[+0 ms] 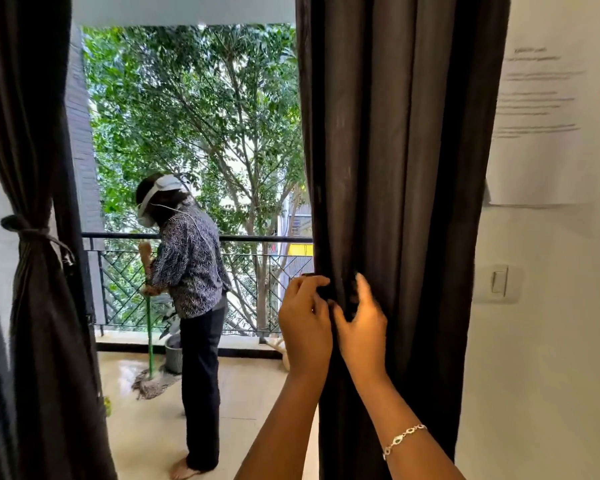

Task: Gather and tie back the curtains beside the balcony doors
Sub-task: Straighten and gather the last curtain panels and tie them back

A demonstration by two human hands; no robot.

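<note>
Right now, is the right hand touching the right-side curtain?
Touching. The head view shows the right hand with fingers pressed into the folds of the right curtain, beside the left hand.

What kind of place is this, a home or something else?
Most likely a flat, upstairs: dark curtains frame a doorway onto a railed balcony among treetops, where another person mops the floor. A light switch sits on the wall.

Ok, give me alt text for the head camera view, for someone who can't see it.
Two bare hands, left hand and right hand, pinch the folds of a dark right curtain beside an open balcony doorway. The left curtain is already tied back. On the balcony, a person mops the floor.
</note>
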